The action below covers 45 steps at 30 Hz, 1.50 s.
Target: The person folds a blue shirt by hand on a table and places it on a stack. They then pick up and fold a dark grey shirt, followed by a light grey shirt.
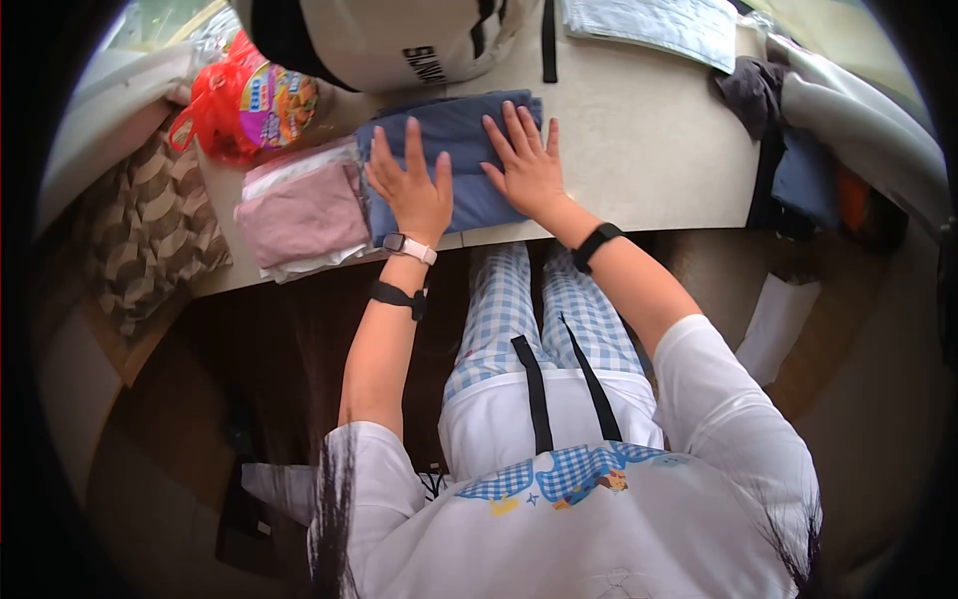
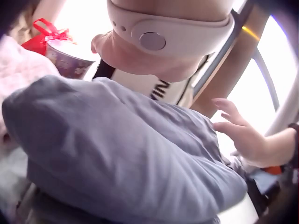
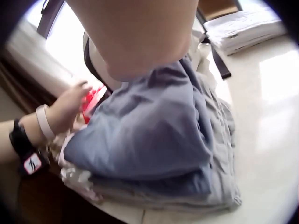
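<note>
A folded blue-grey cloth [image 1: 466, 165], thick and soft in the wrist views, lies near the table's front edge. My left hand [image 1: 414, 195] is over its left part, fingers straight and spread. On its upper right part my right hand [image 1: 529, 172] rests with extended fingers. Under the blue-grey fold, a lighter grey cloth [image 3: 225, 154] shows at the side in the right wrist view. Left of this pile sits a folded pink cloth [image 1: 304, 212] on top of white fabric. Neither hand grips anything.
A white and black bag [image 1: 389, 45] stands behind the pile on the table [image 1: 659, 150]. Back left are a red plastic bag [image 1: 218, 110] and a colourful tub [image 1: 279, 105]. A light blue folded stack [image 1: 659, 28] lies back right, dark clothes [image 1: 755, 95] at the right edge.
</note>
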### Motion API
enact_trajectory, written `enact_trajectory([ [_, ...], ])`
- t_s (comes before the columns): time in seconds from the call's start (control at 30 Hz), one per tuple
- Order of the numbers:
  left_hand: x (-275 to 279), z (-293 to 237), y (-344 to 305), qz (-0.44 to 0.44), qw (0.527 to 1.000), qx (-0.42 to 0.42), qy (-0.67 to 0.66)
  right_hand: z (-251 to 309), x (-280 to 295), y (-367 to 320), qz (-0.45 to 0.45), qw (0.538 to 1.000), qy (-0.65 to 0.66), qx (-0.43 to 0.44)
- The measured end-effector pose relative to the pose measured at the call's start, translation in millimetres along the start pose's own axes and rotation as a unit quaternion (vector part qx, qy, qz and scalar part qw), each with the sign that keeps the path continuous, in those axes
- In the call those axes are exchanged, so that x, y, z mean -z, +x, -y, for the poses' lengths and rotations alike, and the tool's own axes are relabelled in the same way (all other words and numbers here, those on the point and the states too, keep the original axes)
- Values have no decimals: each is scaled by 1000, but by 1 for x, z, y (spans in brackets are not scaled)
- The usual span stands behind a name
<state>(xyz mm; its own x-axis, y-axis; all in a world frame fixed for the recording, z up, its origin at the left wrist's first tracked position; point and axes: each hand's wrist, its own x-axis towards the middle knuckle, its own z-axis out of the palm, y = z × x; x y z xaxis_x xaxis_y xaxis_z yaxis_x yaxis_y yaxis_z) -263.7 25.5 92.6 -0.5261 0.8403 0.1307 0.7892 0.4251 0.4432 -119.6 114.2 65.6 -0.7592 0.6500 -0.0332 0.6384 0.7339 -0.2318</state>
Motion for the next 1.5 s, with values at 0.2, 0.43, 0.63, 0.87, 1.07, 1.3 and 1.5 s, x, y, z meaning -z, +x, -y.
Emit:
enact_trajectory([
  [0.2, -61, -2, -31, 191, 966, 36, 168, -51, -8, -22, 128, 961, -7, -244],
  [0.43, -60, 2, -40, 142, 978, -11, 155, -193, 27, -132, 184, 821, -60, -537],
  [0.63, -68, -75, -51, 174, 973, -104, 112, -345, 106, -228, 141, 790, -227, -552],
  [0.87, -123, -191, -119, 308, 936, -116, 123, -497, 159, -249, 115, 834, -327, -428],
  [1.07, -153, -305, -131, 444, 896, 6, 33, -582, 185, -259, 143, 897, -177, -379],
  [1.3, -121, -348, -89, 383, 915, -42, -117, -579, 283, -273, -324, 822, 342, -319],
  [1.5, -84, -376, -68, 414, 825, 86, -376, -427, 290, -332, -388, 329, 817, -272],
])
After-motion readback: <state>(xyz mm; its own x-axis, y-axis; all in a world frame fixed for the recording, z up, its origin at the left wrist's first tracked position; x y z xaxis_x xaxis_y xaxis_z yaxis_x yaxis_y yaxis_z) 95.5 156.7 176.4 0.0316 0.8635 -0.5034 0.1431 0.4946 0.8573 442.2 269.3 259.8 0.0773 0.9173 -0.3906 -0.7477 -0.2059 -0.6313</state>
